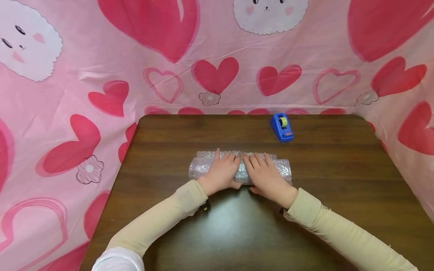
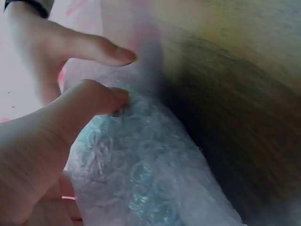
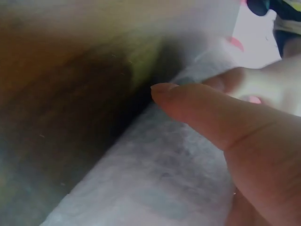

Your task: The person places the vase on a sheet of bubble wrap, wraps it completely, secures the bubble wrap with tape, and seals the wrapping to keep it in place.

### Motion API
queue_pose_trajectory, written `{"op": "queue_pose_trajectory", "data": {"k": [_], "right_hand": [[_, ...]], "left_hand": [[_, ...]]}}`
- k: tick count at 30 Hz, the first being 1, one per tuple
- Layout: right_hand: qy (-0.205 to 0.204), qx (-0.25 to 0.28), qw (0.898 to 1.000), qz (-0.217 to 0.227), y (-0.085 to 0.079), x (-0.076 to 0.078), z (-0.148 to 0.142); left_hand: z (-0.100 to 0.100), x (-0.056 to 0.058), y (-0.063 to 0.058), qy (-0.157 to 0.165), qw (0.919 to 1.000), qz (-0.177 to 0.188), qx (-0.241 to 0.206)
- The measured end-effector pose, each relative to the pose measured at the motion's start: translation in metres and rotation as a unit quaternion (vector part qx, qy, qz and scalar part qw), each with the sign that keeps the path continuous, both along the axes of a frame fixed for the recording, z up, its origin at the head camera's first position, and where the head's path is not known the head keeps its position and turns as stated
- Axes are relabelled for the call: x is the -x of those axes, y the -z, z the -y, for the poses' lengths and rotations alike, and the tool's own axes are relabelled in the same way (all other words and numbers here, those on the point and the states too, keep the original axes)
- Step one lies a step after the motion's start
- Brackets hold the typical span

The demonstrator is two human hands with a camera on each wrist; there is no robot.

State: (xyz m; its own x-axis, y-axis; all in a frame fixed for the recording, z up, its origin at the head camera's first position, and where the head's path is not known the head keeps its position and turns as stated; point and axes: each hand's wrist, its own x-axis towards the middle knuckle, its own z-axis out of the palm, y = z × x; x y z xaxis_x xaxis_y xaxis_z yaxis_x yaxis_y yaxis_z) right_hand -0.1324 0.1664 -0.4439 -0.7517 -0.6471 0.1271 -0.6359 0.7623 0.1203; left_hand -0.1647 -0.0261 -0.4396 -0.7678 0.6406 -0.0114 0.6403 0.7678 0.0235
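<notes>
A roll of bubble wrap (image 1: 241, 174) lies crosswise on the wooden table, with something pale bluish showing through its layers. My left hand (image 1: 221, 172) grips it left of the middle, fingers over the top and thumb on the near side. Right of the middle, my right hand (image 1: 266, 178) holds it the same way, the two hands close together. In the left wrist view the left thumb (image 2: 101, 98) presses against the bubble wrap (image 2: 146, 165). The right thumb (image 3: 193, 101) lies along the roll's near side in the right wrist view.
A blue tape dispenser (image 1: 282, 128) with a yellowish roll stands behind the bubble wrap, to the right, near the table's back edge. The brown table (image 1: 162, 135) is bordered behind and at both sides by a pink cloth (image 1: 237, 49) printed with hearts.
</notes>
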Motion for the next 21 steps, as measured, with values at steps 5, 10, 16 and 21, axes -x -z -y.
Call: {"op": "queue_pose_trajectory", "data": {"k": [5,10,16,21], "right_hand": [[-0.009,0.010,1.000,-0.020,0.009,0.000,0.000],[-0.017,0.030,0.999,0.013,0.012,0.002,0.000],[-0.036,0.047,0.996,0.060,0.006,0.001,-0.002],[-0.017,0.052,0.991,0.121,0.000,0.004,-0.001]], "left_hand": [[0.000,0.001,-0.004,0.010,0.9997,0.021,0.008],[0.003,0.000,-0.006,0.012,0.9991,0.040,-0.002],[0.009,-0.005,-0.004,0.016,0.9973,0.071,-0.010],[0.012,-0.008,-0.001,0.021,0.9965,0.063,-0.051]]}}
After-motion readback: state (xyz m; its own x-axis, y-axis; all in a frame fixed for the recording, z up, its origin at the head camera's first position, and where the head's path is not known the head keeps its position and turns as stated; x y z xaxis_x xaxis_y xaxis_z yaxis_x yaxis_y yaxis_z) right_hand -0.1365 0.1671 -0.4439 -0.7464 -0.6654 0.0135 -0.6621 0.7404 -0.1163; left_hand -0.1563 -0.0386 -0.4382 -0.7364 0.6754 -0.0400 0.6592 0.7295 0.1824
